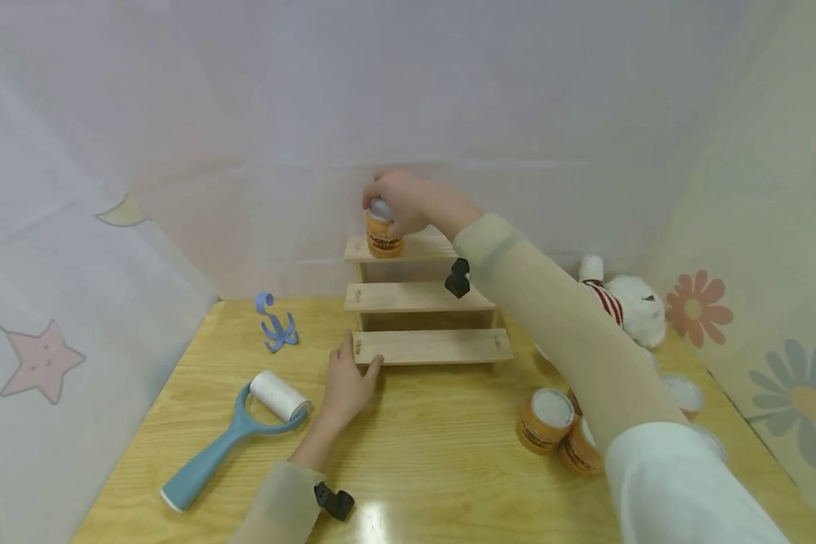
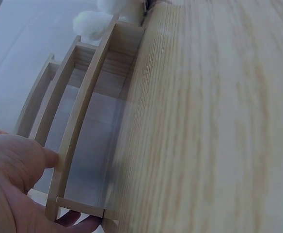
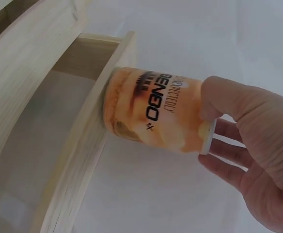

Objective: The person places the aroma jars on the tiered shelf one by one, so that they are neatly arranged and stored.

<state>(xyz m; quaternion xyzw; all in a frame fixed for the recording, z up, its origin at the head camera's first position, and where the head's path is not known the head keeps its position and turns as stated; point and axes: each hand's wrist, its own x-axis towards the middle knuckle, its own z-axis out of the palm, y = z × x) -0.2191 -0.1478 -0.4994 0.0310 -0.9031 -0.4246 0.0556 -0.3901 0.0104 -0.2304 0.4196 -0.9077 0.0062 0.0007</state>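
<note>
An orange can [image 1: 384, 236] with a pale lid stands upright at the left end of the top step of a three-tier wooden shelf [image 1: 430, 347]. My right hand [image 1: 408, 202] grips this can near its lid from above; in the right wrist view the can [image 3: 153, 109] has its base against the top board, thumb on one side and fingers on the other. My left hand [image 1: 348, 384] holds the left end of the lowest step. In the left wrist view, the thumb of that hand [image 2: 15, 179] lies on the board and fingertips show under its end.
Several more orange cans [image 1: 545, 421] stand at the right, partly hidden by my right arm. A white plush toy [image 1: 635, 310] sits behind them. On the left lie a blue-handled lint roller [image 1: 207, 461] and a purple hook [image 1: 279, 326]. Fabric walls surround the wooden table [image 1: 442, 468].
</note>
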